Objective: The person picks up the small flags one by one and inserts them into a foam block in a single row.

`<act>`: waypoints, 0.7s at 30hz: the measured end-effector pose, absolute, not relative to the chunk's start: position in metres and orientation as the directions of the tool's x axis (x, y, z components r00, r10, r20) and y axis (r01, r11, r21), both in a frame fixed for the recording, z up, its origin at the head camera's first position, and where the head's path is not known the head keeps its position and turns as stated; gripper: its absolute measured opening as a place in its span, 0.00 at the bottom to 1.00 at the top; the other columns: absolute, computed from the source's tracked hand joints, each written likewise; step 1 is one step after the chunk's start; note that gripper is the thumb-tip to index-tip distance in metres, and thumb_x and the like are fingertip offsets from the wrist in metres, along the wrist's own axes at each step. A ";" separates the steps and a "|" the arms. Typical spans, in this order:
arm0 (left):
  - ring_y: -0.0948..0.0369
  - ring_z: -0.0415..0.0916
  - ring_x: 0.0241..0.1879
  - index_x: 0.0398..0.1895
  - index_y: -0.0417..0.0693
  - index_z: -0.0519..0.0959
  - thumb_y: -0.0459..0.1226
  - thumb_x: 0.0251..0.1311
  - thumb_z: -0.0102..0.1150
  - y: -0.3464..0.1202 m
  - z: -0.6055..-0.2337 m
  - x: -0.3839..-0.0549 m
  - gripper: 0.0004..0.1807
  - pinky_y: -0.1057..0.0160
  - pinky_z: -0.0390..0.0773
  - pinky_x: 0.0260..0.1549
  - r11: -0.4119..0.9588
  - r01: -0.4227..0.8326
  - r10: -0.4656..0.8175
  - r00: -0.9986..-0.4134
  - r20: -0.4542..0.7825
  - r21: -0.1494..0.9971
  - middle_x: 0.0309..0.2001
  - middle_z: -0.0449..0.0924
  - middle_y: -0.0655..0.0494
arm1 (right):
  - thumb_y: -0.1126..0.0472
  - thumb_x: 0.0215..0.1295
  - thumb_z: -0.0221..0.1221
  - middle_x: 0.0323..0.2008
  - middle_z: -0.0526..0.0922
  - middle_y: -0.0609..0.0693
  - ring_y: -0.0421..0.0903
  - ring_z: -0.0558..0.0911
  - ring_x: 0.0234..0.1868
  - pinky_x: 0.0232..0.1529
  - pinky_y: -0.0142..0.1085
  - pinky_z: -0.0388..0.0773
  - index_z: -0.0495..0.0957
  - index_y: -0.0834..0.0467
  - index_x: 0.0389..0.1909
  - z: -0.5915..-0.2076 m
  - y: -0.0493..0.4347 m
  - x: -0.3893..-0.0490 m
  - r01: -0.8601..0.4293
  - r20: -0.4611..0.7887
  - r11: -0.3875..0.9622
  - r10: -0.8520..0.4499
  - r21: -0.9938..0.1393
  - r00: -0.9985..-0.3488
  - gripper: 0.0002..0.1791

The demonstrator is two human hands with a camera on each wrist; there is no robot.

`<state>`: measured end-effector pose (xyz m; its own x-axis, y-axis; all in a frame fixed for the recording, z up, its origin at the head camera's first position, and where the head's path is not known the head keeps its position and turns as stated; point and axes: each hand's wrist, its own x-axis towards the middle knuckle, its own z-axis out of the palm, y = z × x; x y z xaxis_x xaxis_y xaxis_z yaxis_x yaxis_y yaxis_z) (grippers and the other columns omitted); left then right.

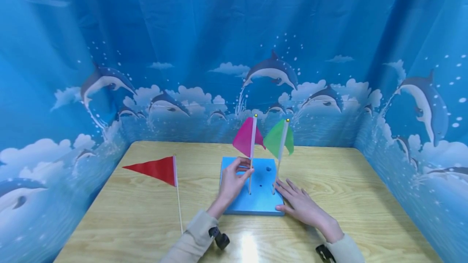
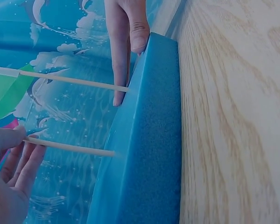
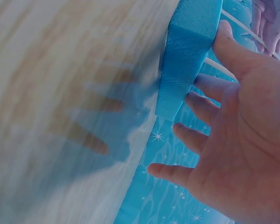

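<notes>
A blue foam block [image 1: 256, 204] [image 2: 149, 140] [image 3: 189, 51] lies on the wooden table [image 1: 347, 190]. Two flags stand upright in its holes: a pink flag [image 1: 245, 137] and a green flag [image 1: 277, 139] [image 2: 4, 93]. My left hand [image 1: 248, 170] [image 2: 18, 149] pinches the pink flag's stick [image 1: 250, 182] [image 2: 70, 148] a little above the block. My right hand [image 1: 289, 192] [image 3: 200, 121] lies flat with spread fingers, touching the block's front right corner beside the green flag's stick [image 1: 276, 177] [image 2: 74, 80]. A red flag [image 1: 155, 169] lies flat on the table at the left, away from both hands.
Blue dolphin-print curtains [image 1: 234, 52] wall the table on the left, back and right. An open hole [image 1: 268, 169] shows in the block's top behind the two sticks. Bare wood stretches to the right of the block and along the front edge.
</notes>
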<state>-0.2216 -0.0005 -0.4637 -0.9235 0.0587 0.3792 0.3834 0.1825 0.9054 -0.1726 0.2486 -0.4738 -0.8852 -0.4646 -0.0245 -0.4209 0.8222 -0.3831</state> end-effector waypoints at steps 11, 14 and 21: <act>0.50 0.85 0.44 0.47 0.43 0.82 0.32 0.64 0.68 -0.002 -0.463 -0.222 0.10 0.67 0.86 0.39 0.141 0.368 0.092 -0.929 0.358 0.919 0.45 0.86 0.44 | 0.40 0.73 0.55 0.78 0.57 0.58 0.69 0.52 0.77 0.66 0.77 0.51 0.60 0.56 0.77 -0.473 0.248 -0.172 -0.419 -0.029 0.823 -0.464 -0.383 -0.885 0.39; 0.52 0.86 0.43 0.47 0.44 0.83 0.34 0.64 0.68 -0.002 -0.463 -0.222 0.10 0.67 0.86 0.39 0.138 0.363 0.094 -0.931 0.353 0.922 0.44 0.86 0.47 | 0.40 0.73 0.55 0.78 0.57 0.58 0.68 0.52 0.77 0.66 0.77 0.51 0.60 0.56 0.77 -0.472 0.248 -0.172 -0.421 -0.029 0.823 -0.466 -0.381 -0.884 0.39; 0.53 0.86 0.43 0.48 0.43 0.82 0.35 0.63 0.69 -0.004 -0.461 -0.222 0.12 0.68 0.86 0.40 0.144 0.354 0.089 -0.935 0.344 0.924 0.44 0.86 0.48 | 0.41 0.74 0.55 0.78 0.56 0.58 0.69 0.52 0.77 0.66 0.78 0.50 0.60 0.56 0.78 -0.472 0.248 -0.171 -0.419 -0.026 0.819 -0.465 -0.391 -0.885 0.39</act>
<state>-0.2222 -0.0044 -0.4611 -0.9347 0.0894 0.3439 0.3538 0.1437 0.9242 -0.1714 0.2478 -0.4720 -0.8848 -0.4653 -0.0260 -0.4194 0.8193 -0.3909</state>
